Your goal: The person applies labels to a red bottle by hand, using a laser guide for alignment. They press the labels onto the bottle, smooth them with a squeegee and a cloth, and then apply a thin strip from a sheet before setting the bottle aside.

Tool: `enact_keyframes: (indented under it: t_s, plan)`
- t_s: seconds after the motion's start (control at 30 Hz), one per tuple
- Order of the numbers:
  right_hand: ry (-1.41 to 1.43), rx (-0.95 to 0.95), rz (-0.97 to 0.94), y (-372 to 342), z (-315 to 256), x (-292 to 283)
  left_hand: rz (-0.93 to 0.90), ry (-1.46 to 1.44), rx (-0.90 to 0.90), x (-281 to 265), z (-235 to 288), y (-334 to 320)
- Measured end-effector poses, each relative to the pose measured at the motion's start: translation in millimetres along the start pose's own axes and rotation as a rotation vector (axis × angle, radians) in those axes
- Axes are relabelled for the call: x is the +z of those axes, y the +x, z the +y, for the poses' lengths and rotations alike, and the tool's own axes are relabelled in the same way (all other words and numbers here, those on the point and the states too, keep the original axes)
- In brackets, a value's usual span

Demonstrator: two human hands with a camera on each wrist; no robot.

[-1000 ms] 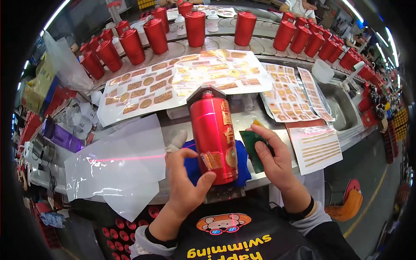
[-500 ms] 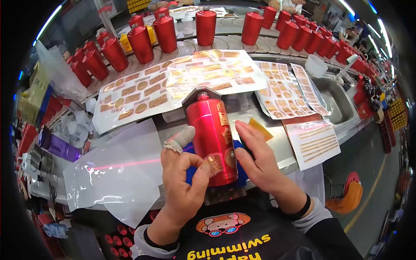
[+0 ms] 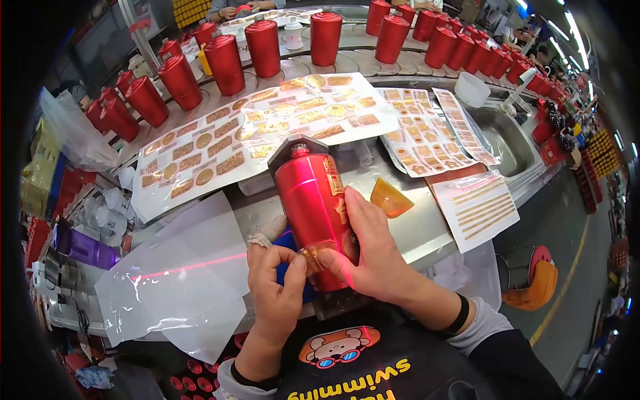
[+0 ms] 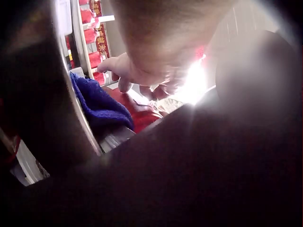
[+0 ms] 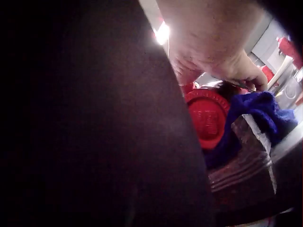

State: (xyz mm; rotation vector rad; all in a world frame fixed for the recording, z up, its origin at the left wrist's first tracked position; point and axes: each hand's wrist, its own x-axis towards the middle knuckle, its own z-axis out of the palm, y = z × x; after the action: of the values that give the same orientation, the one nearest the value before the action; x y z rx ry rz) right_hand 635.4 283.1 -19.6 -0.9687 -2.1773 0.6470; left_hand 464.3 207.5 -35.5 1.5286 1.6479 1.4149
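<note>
Centre: 1 red bottle lying lengthwise, neck far, base near, with a dark angled rest around the neck end and a blue cloth at the base; gold characters along the right side. Over the near part of the bottle, a small gold decal; adhesion impossible to tell.

Left hand: thumb and 1 bent finger pinching the left edge of the decal, the covered index finger extended toward the far side. Right hand: fingers straight along the right flank of the bottle, thumb reaching across to the right end of the decal.

Change since 0.5 s ago: right hand no longer beside the bottle but on it; decal now with 2 hands at its ends, apparently flatter. Green sheet, in the right hand 1.0 s ago, now absent from it. Probable meaning: a shift from carrying the decal with 1 hand to setting it with 2, alignment still adjustable.

Surroundings: amber piece to the right on the bench; decal sheets beyond.
</note>
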Motion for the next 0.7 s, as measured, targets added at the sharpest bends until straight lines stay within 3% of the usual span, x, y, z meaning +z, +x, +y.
enact_keyframes:
  t_s: [0.43,0.53,0.7]
  plan:
    - [0.070,0.005,-0.047,-0.4,6.3,-3.8,-0.003,-0.032,-0.081,0.8,-8.1,-1.6]
    - [0.087,-0.002,-0.068,-0.6,10.4,-5.7,0.028,-0.028,0.002,4.1,-10.8,0.9]
    - [0.069,0.019,-0.052,0.2,4.1,-5.9,0.034,-0.061,-0.035,5.3,-7.9,1.4]
